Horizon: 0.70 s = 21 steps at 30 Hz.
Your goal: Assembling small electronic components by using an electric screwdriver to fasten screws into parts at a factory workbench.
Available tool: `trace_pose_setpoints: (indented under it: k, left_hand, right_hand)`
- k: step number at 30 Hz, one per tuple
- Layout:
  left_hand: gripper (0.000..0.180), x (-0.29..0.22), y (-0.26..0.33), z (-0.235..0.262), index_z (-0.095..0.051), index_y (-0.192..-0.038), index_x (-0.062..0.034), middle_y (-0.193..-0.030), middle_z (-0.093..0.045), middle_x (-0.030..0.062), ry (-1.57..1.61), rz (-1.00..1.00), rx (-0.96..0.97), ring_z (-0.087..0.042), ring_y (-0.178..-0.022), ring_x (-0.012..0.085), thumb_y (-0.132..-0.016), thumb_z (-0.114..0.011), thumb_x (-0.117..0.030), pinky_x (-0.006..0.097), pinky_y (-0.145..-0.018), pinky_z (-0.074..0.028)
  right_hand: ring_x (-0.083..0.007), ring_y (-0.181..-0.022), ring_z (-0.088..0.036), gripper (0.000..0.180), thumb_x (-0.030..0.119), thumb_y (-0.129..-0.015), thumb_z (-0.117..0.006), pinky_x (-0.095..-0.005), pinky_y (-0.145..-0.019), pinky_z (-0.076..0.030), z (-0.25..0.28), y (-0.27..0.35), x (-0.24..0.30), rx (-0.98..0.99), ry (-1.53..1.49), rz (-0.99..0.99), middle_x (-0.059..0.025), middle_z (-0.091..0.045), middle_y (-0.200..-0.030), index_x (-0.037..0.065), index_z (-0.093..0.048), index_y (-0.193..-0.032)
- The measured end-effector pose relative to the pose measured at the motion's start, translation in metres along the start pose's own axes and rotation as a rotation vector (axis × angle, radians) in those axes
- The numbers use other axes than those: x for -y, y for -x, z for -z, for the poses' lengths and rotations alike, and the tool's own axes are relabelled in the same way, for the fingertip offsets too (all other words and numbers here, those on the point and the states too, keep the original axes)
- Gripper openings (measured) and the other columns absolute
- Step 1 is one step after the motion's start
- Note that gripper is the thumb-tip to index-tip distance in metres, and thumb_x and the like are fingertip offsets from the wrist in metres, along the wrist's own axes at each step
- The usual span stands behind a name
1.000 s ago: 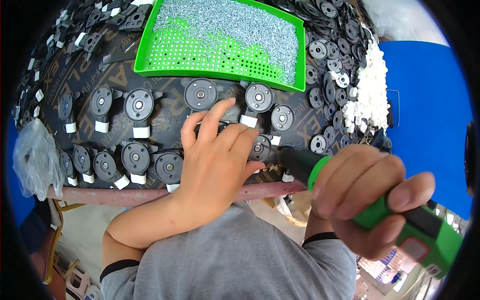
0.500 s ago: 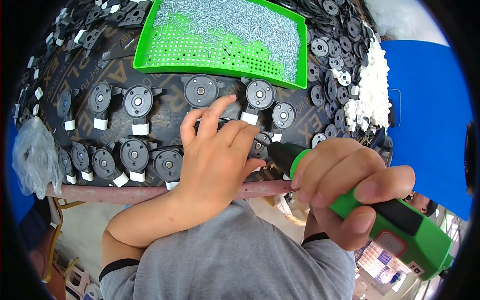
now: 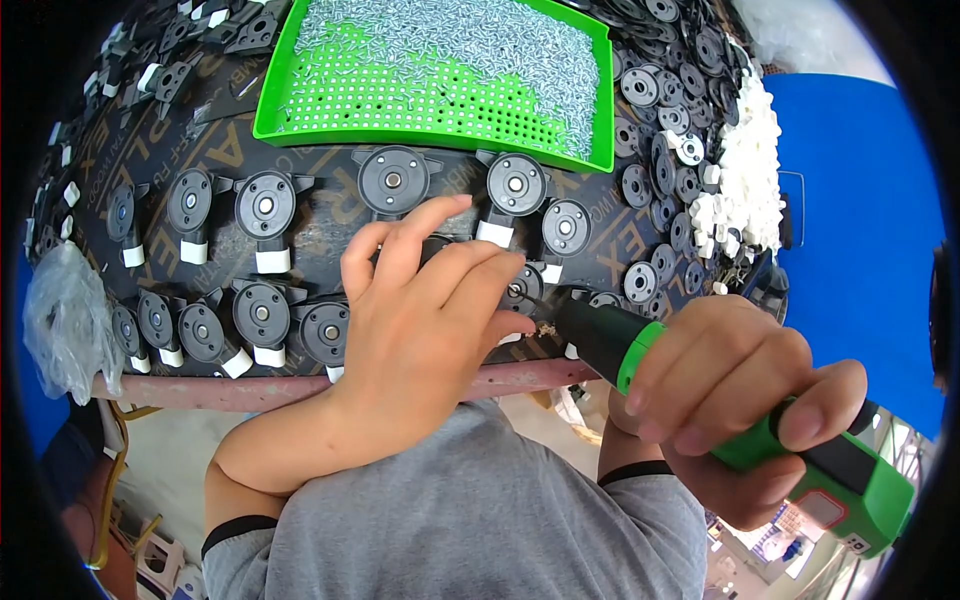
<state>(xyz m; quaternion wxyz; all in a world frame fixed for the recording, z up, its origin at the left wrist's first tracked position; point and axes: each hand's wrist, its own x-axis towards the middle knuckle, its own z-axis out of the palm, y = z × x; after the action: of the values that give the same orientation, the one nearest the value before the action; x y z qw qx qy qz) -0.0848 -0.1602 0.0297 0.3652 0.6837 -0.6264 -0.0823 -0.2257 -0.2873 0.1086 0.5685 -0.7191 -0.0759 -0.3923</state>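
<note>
My right hand (image 3: 745, 400) is wrapped round a green and black electric screwdriver (image 3: 600, 335). Its thin bit points left at a black round part (image 3: 522, 288) near the table's front edge. My left hand (image 3: 420, 310) lies over the parts, thumb and forefinger on either side of that round part, other fingers raised and bent. The hand hides much of what lies beneath it. Similar black round parts with white end pieces stand in two rows, such as one in the back row (image 3: 265, 205) and one in the front row (image 3: 262, 313).
A green perforated tray (image 3: 350, 135) holding many small silver screws sits at the back. Loose black discs (image 3: 640, 185) and a heap of white pieces (image 3: 745, 180) lie right. More black parts (image 3: 175, 85) are at the far left, above a clear plastic bag (image 3: 68, 315).
The screwdriver has drawn back right and toward me, so its bit shows between nose and part. My left hand stays around the same part, its raised fingers slightly shifted left.
</note>
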Motion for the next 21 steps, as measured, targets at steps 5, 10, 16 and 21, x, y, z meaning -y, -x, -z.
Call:
trace_pose_setpoints:
  k: [5,10,16,21]
  left_hand:
    - [0.03,-0.001,-0.002,0.003,-0.074,-0.1,-0.0136,-0.1,-0.072,-0.0017,0.097,0.107,-0.004,-0.057,-0.121,0.0261,-0.074,-0.082,-0.027,0.044,-0.101,-0.03]
    - [0.016,0.004,-0.003,0.005,-0.075,-0.088,-0.0148,-0.089,-0.072,-0.0044,0.149,0.076,-0.015,-0.059,-0.118,0.0242,-0.076,-0.081,-0.024,0.043,-0.1,-0.031]
    - [0.017,0.003,-0.001,-0.002,-0.07,-0.089,-0.015,-0.09,-0.067,-0.0039,0.007,-0.055,-0.135,-0.06,-0.114,0.0229,-0.076,-0.078,-0.022,0.044,-0.095,-0.035]
    - [0.017,0.002,0.0,-0.006,-0.068,-0.089,-0.015,-0.091,-0.065,-0.0036,-0.052,-0.088,-0.178,-0.061,-0.113,0.0229,-0.075,-0.076,-0.02,0.043,-0.095,-0.035]
  right_hand:
    - [-0.0165,-0.052,-0.058,0.03,0.025,-0.096,-0.061,-0.0272,-0.047,-0.054,0.0,0.002,-0.001,-0.008,-0.05,0.09,-0.0066,-0.057,-0.07,0.005,-0.046,-0.112]
    - [-0.0161,-0.053,-0.063,0.032,0.023,-0.091,-0.069,-0.0261,-0.045,-0.055,-0.003,0.003,0.004,-0.042,-0.058,0.11,-0.0057,-0.06,-0.068,0.005,-0.049,-0.107]
    - [-0.0156,-0.048,-0.061,0.028,0.021,-0.09,-0.068,-0.0267,-0.042,-0.055,-0.013,0.002,0.016,-0.243,-0.033,0.119,-0.0053,-0.059,-0.066,0.005,-0.052,-0.104]
    - [-0.0162,-0.048,-0.06,0.028,0.021,-0.09,-0.066,-0.0284,-0.042,-0.055,-0.015,0.0,0.011,-0.178,-0.051,0.099,-0.0059,-0.059,-0.065,0.004,-0.051,-0.107]
